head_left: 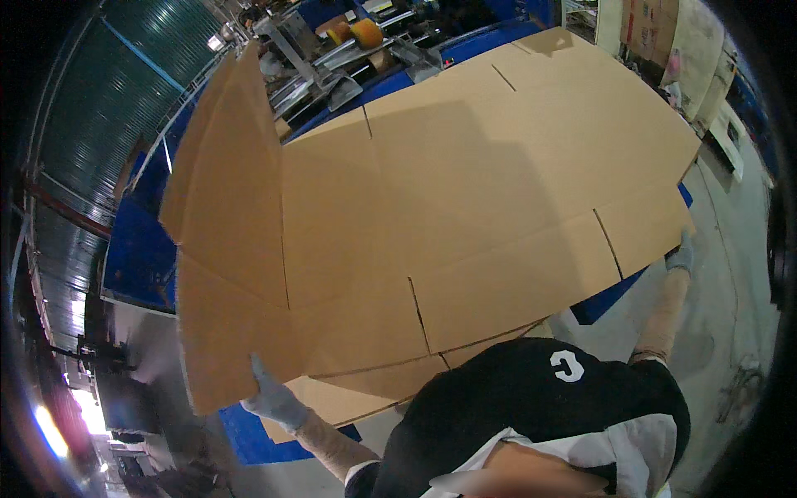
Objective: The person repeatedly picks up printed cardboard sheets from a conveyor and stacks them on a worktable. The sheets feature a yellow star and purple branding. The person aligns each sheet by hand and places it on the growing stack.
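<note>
A large flat brown cardboard box blank [465, 191], scored and slotted into panels, lies spread over a blue machine table [137, 257]. Its left panels are folded upward. My left hand [274, 398], in a grey glove, grips the lower left edge of the blank. My right hand [681, 256], also gloved, holds the blank's right edge near a corner flap. More cardboard sheets [357, 394] lie stacked beneath the top one.
Behind the blank stands grey metal machinery [315, 66] with an orange roller [365, 31]. Brown cartons [652, 25] stand at the far right. A grey concrete floor [730, 315] runs along the right. Green corrugated wall [108, 91] at left.
</note>
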`<state>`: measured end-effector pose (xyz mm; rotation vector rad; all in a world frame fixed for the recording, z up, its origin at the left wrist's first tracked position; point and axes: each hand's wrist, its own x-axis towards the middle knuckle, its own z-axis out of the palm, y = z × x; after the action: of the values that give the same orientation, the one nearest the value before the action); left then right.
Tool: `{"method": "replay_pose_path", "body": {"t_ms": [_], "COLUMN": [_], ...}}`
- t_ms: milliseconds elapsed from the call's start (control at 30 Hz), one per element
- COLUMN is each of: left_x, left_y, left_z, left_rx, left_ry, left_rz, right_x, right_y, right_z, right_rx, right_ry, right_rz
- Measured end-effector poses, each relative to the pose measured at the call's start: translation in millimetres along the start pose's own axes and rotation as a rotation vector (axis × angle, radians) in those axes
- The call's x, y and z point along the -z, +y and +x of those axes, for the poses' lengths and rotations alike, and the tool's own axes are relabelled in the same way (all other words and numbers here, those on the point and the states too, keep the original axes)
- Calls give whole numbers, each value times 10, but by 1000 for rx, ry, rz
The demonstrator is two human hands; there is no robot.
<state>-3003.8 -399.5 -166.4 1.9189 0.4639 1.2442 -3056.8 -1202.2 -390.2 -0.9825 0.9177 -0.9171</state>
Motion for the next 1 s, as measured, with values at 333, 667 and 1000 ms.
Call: {"method": "replay_pose_path", "body": {"t_ms": [333,667,1000], "left_x": [245,-680,-789], "left_y": [-259,-416,-574], "left_z": [-178,-1053,-1134], "left_rx": [-497,-668,-700], "left_ry": [-222,-947,-1038], "left_rz": [255,312,406], "right_x": [-1539,-2568,-2442], "right_y": [-370,-471,434], "right_z": [-1641,-2957,-3352], "right_rx": [438,1322,1388], "right_ry": [-244,-973,-1412], "right_rz": [261,-609,-1200]}}
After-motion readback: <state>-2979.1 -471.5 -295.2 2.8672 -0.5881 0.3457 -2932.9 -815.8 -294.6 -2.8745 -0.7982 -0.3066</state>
